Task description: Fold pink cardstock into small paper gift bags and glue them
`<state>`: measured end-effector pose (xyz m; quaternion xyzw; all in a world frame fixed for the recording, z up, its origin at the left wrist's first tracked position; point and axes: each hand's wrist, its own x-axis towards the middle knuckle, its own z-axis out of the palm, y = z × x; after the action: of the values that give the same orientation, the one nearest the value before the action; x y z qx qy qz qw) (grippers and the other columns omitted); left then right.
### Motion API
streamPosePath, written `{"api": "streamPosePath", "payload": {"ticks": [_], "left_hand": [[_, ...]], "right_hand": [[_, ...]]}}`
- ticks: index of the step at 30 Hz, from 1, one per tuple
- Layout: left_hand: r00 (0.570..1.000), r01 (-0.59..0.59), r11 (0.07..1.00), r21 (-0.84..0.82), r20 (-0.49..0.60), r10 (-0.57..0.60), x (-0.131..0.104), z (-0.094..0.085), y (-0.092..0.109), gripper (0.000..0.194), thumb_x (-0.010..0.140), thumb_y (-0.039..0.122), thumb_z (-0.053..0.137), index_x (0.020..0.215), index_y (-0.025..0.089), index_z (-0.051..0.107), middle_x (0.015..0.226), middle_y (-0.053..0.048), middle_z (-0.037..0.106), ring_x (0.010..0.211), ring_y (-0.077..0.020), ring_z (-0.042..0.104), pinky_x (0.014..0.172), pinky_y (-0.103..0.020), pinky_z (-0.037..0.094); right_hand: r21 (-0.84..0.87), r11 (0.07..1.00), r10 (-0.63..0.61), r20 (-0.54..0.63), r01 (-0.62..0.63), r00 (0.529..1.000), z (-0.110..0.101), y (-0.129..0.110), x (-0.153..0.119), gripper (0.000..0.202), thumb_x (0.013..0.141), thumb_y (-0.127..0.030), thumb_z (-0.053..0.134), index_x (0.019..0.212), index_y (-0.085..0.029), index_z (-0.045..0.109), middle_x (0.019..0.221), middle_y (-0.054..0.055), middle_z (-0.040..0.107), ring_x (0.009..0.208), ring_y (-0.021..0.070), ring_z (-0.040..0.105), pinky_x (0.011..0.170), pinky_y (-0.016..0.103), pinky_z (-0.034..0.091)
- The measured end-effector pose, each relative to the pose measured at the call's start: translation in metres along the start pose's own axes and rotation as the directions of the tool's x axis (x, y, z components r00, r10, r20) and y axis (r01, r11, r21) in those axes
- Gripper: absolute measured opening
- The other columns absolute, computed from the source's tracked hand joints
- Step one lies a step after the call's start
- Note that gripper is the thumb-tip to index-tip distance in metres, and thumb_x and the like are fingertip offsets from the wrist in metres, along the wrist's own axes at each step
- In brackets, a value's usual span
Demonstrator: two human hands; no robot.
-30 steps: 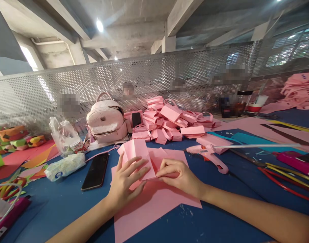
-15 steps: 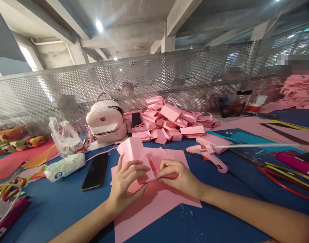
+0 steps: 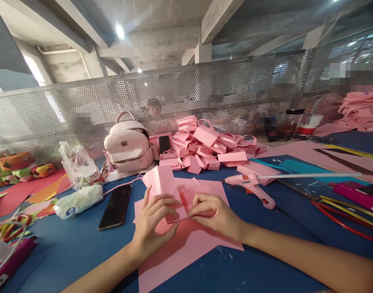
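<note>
Here, our right hand (image 3: pixel 217 212) pinches the folded paper (image 3: pixel 162 179) at its edge; our left hand (image 3: pixel 146 224) rests against it, loosely spread.

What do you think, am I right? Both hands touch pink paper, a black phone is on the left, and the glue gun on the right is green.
Not quite: the glue gun on the right is pink, not green; the head view shows it. The rest is right.

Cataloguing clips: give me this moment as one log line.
left hand: on folded paper; right hand: pinching its edge; right side: glue gun; left side: phone
</note>
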<state>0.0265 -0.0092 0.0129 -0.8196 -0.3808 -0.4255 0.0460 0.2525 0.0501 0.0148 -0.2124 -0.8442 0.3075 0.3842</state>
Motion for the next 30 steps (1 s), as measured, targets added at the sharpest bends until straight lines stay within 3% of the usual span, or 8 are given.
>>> {"api": "streamPosePath", "payload": {"ticks": [17, 30], "left_hand": [[1.0, -0.019, 1.0, -0.015, -0.008, 0.019, 0.0001, 0.0005, 0.0001, 0.011, 0.088, 0.015, 0.061, 0.088, 0.025, 0.062, 0.11, 0.001, 0.075, 0.113, -0.0212, 0.064, 0.124, -0.055, 0.007], [1.0, -0.017, 1.0, -0.002, -0.005, 0.017, 0.0005, 0.0012, 0.0021, 0.008, 0.088, 0.017, 0.063, 0.088, 0.025, 0.062, 0.11, 0.0, 0.075, 0.112, -0.0209, 0.065, 0.124, -0.055, 0.006]], "right_hand": [[-0.014, 1.0, 0.013, -0.004, -0.013, 1.0, 0.0011, -0.0005, -0.0008, 0.024, 0.092, -0.041, 0.067, 0.087, -0.023, 0.082, 0.078, 0.004, 0.064, 0.071, 0.016, 0.064, 0.066, 0.027, 0.05], [-0.027, 0.999, 0.043, -0.004, -0.043, 0.999, 0.0028, -0.0026, 0.0004, 0.015, 0.088, -0.028, 0.07, 0.083, -0.02, 0.082, 0.077, 0.005, 0.066, 0.071, 0.0166, 0.064, 0.065, 0.027, 0.049]]}}
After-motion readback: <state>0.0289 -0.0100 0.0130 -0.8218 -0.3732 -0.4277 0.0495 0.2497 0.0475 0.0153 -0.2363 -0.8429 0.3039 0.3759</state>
